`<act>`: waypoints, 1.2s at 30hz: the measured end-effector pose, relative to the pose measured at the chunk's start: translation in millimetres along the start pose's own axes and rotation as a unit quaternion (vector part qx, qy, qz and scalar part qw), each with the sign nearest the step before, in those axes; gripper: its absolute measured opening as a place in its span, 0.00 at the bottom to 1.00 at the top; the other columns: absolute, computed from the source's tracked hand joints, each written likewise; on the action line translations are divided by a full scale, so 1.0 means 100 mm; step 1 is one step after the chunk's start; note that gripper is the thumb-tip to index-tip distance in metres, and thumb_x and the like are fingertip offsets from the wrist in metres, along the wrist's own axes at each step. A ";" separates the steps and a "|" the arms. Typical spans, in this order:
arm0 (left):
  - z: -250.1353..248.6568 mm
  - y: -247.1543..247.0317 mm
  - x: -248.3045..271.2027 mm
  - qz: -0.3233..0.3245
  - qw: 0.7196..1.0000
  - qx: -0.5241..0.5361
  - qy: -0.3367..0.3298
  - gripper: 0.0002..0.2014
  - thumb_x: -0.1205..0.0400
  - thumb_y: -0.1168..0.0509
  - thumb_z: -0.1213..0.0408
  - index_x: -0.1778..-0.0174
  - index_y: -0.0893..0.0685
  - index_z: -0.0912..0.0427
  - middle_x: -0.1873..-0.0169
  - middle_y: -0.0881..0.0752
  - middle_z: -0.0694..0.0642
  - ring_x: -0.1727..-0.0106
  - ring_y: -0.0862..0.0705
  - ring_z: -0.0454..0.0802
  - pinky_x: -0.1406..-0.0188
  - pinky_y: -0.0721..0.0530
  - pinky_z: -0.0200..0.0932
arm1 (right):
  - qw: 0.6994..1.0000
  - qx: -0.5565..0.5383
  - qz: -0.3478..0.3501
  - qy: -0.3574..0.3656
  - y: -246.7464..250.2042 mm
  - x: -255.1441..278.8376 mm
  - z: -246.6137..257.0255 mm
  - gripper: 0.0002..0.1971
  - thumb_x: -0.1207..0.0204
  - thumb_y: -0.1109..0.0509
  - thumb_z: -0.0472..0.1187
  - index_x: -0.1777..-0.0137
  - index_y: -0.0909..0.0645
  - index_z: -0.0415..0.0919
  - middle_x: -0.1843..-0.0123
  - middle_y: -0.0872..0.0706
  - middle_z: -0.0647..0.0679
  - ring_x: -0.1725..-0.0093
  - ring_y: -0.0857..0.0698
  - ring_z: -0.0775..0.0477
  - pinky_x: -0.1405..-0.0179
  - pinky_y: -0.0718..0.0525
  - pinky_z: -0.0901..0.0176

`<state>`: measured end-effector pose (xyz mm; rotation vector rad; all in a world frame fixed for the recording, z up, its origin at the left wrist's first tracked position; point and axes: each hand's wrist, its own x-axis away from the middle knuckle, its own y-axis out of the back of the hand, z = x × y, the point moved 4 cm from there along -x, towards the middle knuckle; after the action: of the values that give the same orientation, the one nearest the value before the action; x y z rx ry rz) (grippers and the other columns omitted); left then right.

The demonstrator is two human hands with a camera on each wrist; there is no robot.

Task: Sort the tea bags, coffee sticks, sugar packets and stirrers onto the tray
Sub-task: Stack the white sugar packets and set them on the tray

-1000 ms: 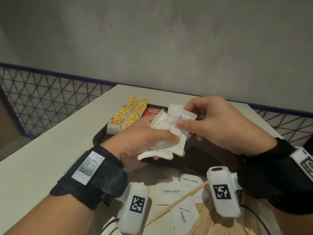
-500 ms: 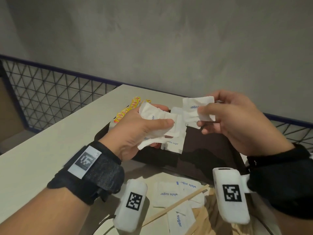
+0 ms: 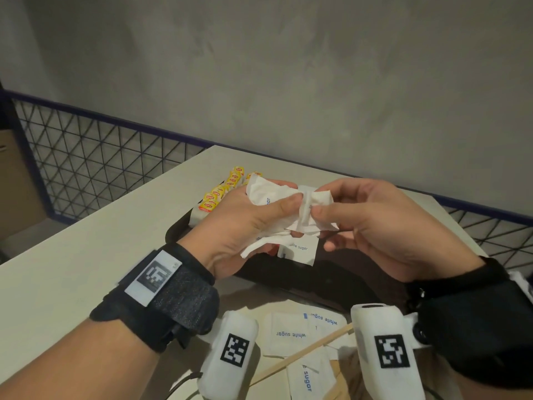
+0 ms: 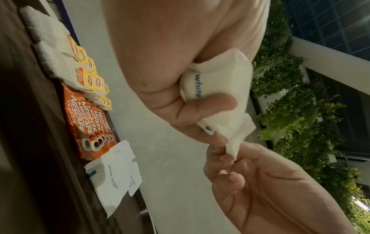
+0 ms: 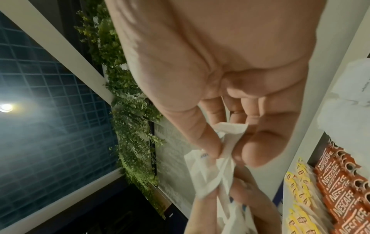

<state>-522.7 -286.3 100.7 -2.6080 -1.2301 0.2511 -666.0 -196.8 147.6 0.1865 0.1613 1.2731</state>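
The right hand (image 3: 383, 226) is back at the bunch of sugar packets (image 3: 277, 203) in the left hand (image 3: 245, 223), pinching one there; half a second ago it held a packet apart to the right.

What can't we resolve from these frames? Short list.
- Packet count in the left hand: its sugar packets overlap, and fingers cover them in every view.
- Whether the right hand pinches one packet or several: crumpled paper in the right wrist view.
- Tray middle: head view, hidden behind both hands.
- Stirrer ends: hidden by the wrist cameras.
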 end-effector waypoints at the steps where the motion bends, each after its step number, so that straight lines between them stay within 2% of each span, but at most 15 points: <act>1: 0.00 0.00 0.00 -0.006 1.000 0.000 0.010 0.25 0.24 0.24 0.56 0.31 0.14 0.60 0.40 0.09 0.66 0.45 0.08 0.65 0.46 0.18 0.58 | 1.000 0.002 -0.008 -0.004 0.02 0.00 0.00 0.05 0.23 0.26 0.25 0.51 0.14 0.33 0.49 0.10 0.28 0.57 0.12 0.38 0.70 0.14 0.55; 4: 0.01 0.03 -0.01 -0.011 1.000 -0.006 0.029 0.17 0.17 0.27 0.62 0.32 0.13 0.57 0.44 0.07 0.61 0.49 0.07 0.58 0.46 0.15 0.56 | 0.999 0.029 -0.042 0.000 0.08 -0.01 0.02 0.06 0.24 0.27 0.25 0.55 0.14 0.35 0.51 0.09 0.32 0.60 0.12 0.41 0.71 0.16 0.54; 7: 0.03 0.06 -0.03 -0.020 0.999 -0.012 0.037 0.15 0.17 0.29 0.69 0.33 0.13 0.57 0.46 0.06 0.60 0.54 0.06 0.55 0.54 0.12 0.50 | 0.994 0.072 -0.076 0.033 0.12 -0.02 0.04 0.06 0.26 0.26 0.26 0.57 0.13 0.37 0.53 0.09 0.34 0.61 0.11 0.45 0.69 0.18 0.55; 11: 0.02 0.04 -0.02 -0.016 0.998 0.004 0.060 0.18 0.15 0.29 0.53 0.32 0.13 0.55 0.48 0.08 0.60 0.57 0.08 0.54 0.56 0.17 0.49 | 0.984 0.088 -0.097 0.120 0.11 0.00 0.11 0.10 0.28 0.23 0.28 0.63 0.15 0.43 0.57 0.13 0.32 0.61 0.20 0.46 0.62 0.23 0.50; 13: 0.00 0.03 0.00 -0.006 0.997 0.013 0.072 0.21 0.18 0.30 0.44 0.34 0.11 0.53 0.49 0.07 0.59 0.60 0.08 0.53 0.50 0.19 0.50 | 0.972 0.141 -0.091 0.167 0.08 0.03 0.13 0.10 0.27 0.22 0.28 0.62 0.15 0.44 0.59 0.13 0.37 0.65 0.21 0.52 0.64 0.23 0.57; 16: -0.02 0.00 0.02 0.010 0.998 0.029 0.064 0.20 0.18 0.27 0.52 0.34 0.12 0.58 0.48 0.07 0.60 0.62 0.08 0.52 0.56 0.15 0.46 | 0.948 0.231 -0.081 0.205 0.01 0.03 0.11 0.13 0.26 0.24 0.26 0.62 0.16 0.46 0.63 0.13 0.52 0.69 0.21 0.56 0.70 0.23 0.64; 19: -0.01 0.04 -0.01 -0.028 0.998 0.031 0.041 0.17 0.20 0.25 0.68 0.34 0.13 0.58 0.49 0.06 0.59 0.62 0.07 0.49 0.63 0.13 0.41 | 0.939 0.258 -0.074 0.213 0.01 0.01 0.08 0.15 0.24 0.26 0.25 0.61 0.17 0.48 0.58 0.11 0.50 0.64 0.13 0.50 0.68 0.15 0.51; 21: -0.01 0.05 -0.02 -0.036 0.998 0.048 0.033 0.20 0.21 0.25 0.72 0.33 0.13 0.57 0.48 0.05 0.59 0.60 0.06 0.49 0.60 0.14 0.42 | 0.940 0.262 -0.063 0.211 0.02 0.00 0.06 0.15 0.23 0.28 0.26 0.59 0.18 0.50 0.53 0.10 0.43 0.54 0.09 0.34 0.61 0.11 0.36; 22: -0.03 0.05 -0.02 -0.035 0.997 0.059 0.029 0.21 0.21 0.26 0.73 0.33 0.13 0.57 0.48 0.05 0.59 0.59 0.06 0.50 0.59 0.14 0.42 | 0.941 0.261 -0.056 0.208 0.01 0.00 0.05 0.14 0.22 0.28 0.28 0.58 0.18 0.50 0.51 0.10 0.42 0.52 0.10 0.29 0.59 0.11 0.34; 24: -0.05 0.04 -0.01 -0.035 0.996 0.077 0.021 0.21 0.21 0.26 0.74 0.33 0.14 0.56 0.50 0.05 0.59 0.62 0.06 0.50 0.65 0.14 0.39 | 0.945 0.254 -0.052 0.199 0.01 0.02 0.06 0.12 0.20 0.28 0.30 0.56 0.20 0.50 0.49 0.10 0.48 0.55 0.09 0.31 0.61 0.10 0.40; 25: -0.06 0.04 -0.02 -0.037 0.996 0.081 0.018 0.20 0.21 0.27 0.74 0.33 0.14 0.56 0.52 0.05 0.58 0.65 0.07 0.48 0.70 0.15 0.36 | 0.950 0.242 -0.052 0.192 0.02 0.01 0.06 0.12 0.20 0.29 0.30 0.54 0.21 0.50 0.48 0.10 0.49 0.58 0.08 0.36 0.60 0.10 0.38; 27: -0.07 0.05 -0.02 -0.040 0.996 0.082 0.012 0.19 0.21 0.27 0.74 0.34 0.14 0.56 0.55 0.05 0.56 0.69 0.09 0.46 0.76 0.19 0.34 | 0.965 0.194 -0.043 0.172 0.00 0.02 0.06 0.10 0.19 0.30 0.28 0.52 0.21 0.44 0.50 0.11 0.44 0.62 0.06 0.42 0.57 0.08 0.36; 31: -0.09 0.04 -0.02 -0.044 0.997 0.065 0.003 0.19 0.22 0.26 0.73 0.36 0.13 0.55 0.51 0.05 0.56 0.67 0.10 0.46 0.78 0.21 0.35 | 0.983 0.068 -0.025 0.166 -0.02 0.06 0.15 0.06 0.22 0.32 0.22 0.52 0.19 0.32 0.55 0.10 0.30 0.65 0.08 0.37 0.61 0.07 0.43; 34: -0.09 0.06 0.00 -0.048 0.997 0.060 0.000 0.19 0.23 0.25 0.73 0.37 0.12 0.54 0.50 0.06 0.57 0.64 0.08 0.46 0.72 0.15 0.37 | 0.990 -0.062 0.009 0.125 0.01 0.07 0.19 0.07 0.31 0.32 0.34 0.57 0.15 0.32 0.57 0.10 0.29 0.64 0.10 0.33 0.63 0.10 0.48; 36: -0.09 0.05 0.00 -0.040 0.997 0.068 0.000 0.19 0.22 0.26 0.74 0.36 0.13 0.55 0.49 0.05 0.58 0.62 0.07 0.49 0.69 0.12 0.39 | 0.992 -0.054 0.005 0.117 0.03 0.07 0.20 0.09 0.30 0.29 0.38 0.58 0.14 0.31 0.56 0.11 0.31 0.66 0.11 0.33 0.68 0.12 0.48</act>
<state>-516.4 -290.8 107.7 -2.4378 -1.2667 0.3083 -662.1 -190.2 167.7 -0.0564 0.2909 1.3088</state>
